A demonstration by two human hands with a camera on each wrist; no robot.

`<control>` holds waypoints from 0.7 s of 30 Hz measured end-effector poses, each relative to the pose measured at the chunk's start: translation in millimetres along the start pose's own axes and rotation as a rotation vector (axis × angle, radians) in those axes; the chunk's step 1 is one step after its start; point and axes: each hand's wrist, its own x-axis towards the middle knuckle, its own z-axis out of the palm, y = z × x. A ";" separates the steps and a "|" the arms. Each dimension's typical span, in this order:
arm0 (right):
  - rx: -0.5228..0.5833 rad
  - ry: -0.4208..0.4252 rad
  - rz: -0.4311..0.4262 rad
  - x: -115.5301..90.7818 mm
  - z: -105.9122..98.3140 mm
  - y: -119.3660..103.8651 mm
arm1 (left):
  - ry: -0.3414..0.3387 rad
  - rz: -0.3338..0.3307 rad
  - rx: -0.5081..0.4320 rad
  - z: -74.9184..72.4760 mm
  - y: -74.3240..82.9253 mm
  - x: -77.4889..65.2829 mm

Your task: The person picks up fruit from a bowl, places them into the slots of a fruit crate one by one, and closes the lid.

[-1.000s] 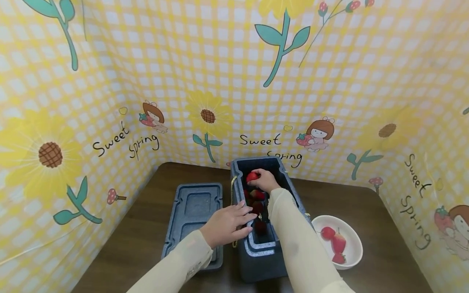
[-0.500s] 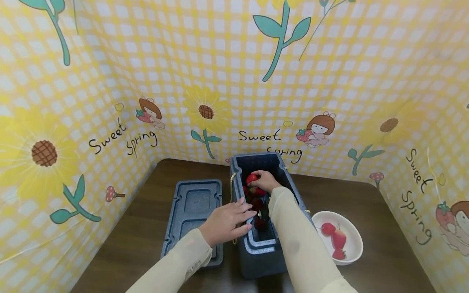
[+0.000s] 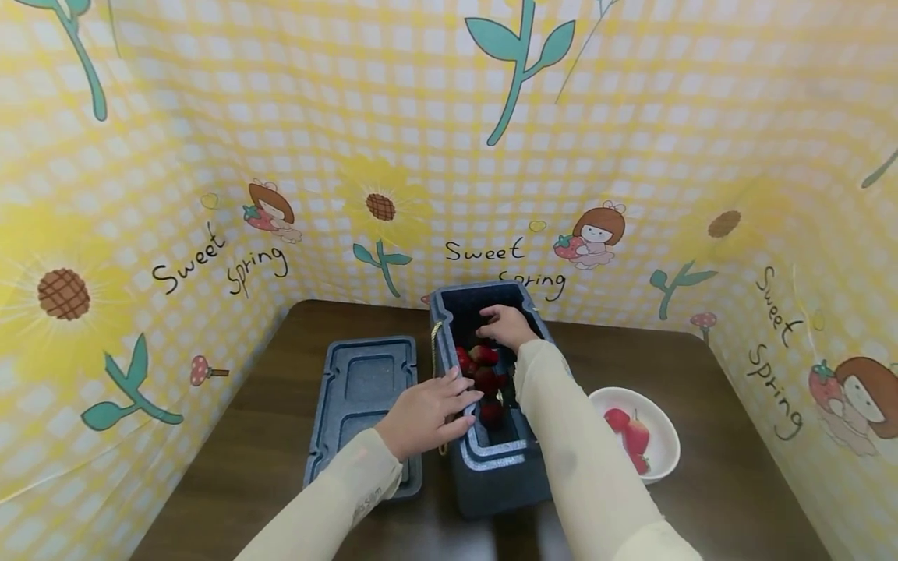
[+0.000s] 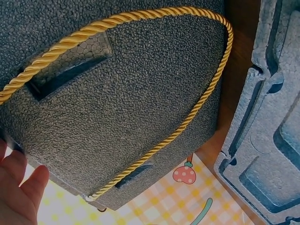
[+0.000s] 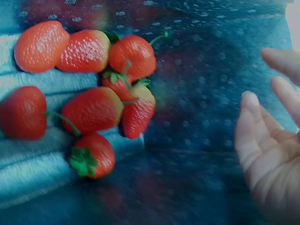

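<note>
A dark foam box (image 3: pixel 501 487) stands uncovered on the table. Inside lie several toy fruits; the right wrist view shows strawberries (image 5: pixel 91 111) with green leaves and rounder cherry-like ones (image 5: pixel 23 114) with green stems. My right hand (image 3: pixel 508 327) is inside the far part of the box, fingers spread and nothing between them; the right wrist view has this hand (image 5: pixel 269 145) apart from the fruits. My left hand (image 3: pixel 428 413) rests on the box's left rim, fingers fairly straight, and the left wrist view catches its fingertips (image 4: pixel 35 185) at the edge.
Left of the box lies its foam lid (image 3: pixel 375 374). A white bowl (image 3: pixel 672 448) with several red fruits stands on the right, partly behind the right sleeve. Gold rope (image 4: pixel 140 16) loops along the box's side. Patterned cloth (image 3: pixel 393 93) surrounds the brown table (image 3: pixel 238 467).
My right hand has let go of a red fruit in the box, and its fingers have spread. The left hand stays on the rim. The head view has shifted a little.
</note>
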 end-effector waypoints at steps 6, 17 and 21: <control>0.029 -0.006 -0.034 -12.6 -24.7 -20.9 | -0.024 -0.022 -0.012 -1.8 0.4 1.7; -0.006 0.144 -0.078 -41.0 -92.4 -9.3 | -0.083 -0.056 -0.021 -2.3 -1.6 4.3; -0.024 0.125 -0.095 -49.8 -110.2 6.0 | -0.091 -0.074 -0.032 -2.1 -1.8 3.1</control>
